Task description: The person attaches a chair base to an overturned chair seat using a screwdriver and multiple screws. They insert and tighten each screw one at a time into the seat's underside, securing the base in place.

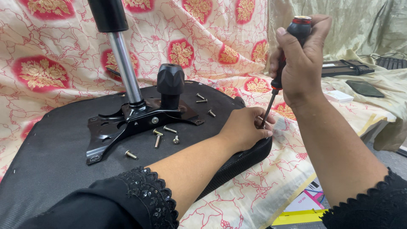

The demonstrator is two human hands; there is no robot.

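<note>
Gripping the screwdriver point(283, 63) by its black, red-capped handle, your right hand point(302, 63) is closed tight around it, shaft pointing down and a little left. The tip drops right into your left hand point(246, 127), whose fingers are pinched around the tip at the right edge of the upturned black seat base point(51, 161); whatever sits between those fingers is hidden, so I can't tell what. Left of your hands, the black metal mounting plate point(135, 121) lies on the seat base, with the chrome gas-lift column point(125, 68) rising from it, leaning left, and a black knob point(170, 80) standing just beside it on the right. Loose screws point(165, 133) are scattered on the seat near the plate, some on its near side, some on the far right. It all rests on a cream and red floral cloth point(212, 42). Far right, a dark phone point(364, 88) lies flat.
</note>
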